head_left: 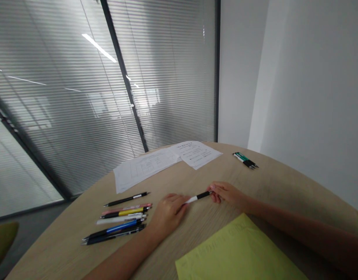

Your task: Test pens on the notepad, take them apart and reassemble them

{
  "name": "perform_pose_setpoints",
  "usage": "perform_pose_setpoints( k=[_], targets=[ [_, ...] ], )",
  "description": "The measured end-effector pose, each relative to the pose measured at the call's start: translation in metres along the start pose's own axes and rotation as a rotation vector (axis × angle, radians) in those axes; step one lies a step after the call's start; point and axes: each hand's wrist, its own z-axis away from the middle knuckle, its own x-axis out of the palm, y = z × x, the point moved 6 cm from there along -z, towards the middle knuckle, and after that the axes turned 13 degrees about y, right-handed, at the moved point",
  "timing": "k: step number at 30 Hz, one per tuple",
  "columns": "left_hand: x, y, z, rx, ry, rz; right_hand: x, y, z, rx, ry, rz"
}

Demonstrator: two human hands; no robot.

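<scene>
Stretched between my two hands, just above or on the wooden table, is a white pen (pixel 202 195) with a black grip. My left hand (pixel 171 210) is closed around its white end, which the fingers partly hide. At the black end, the fingertips of my right hand (pixel 222 192) pinch the tip. Left of my left hand lies a row of several pens: a black pen (pixel 126 199), a pink pen (pixel 144 205), a yellow and black pen (pixel 129 212), a white pen (pixel 109 221), a blue and black pen (pixel 117 228) and a dark pen (pixel 117 235).
A small group of green, white and black pens (pixel 245 160) lies at the back right. Printed sheets (pixel 150 165) spread along the far edge. A yellow envelope (pixel 234 252) covers the near side, below my right forearm. Blinds behind glass and a white wall stand beyond the round table (pixel 284 182).
</scene>
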Motion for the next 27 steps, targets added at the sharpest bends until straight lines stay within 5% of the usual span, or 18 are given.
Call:
perform_pose_setpoints(
  k=[9,27],
  targets=[
    [-0.003,0.003,-0.001,0.034,0.016,-0.009,0.000,0.001,0.002,0.073,-0.013,-0.072],
    [-0.003,0.005,-0.003,0.062,0.032,-0.041,0.000,0.011,-0.001,-0.022,0.008,0.045]
  ],
)
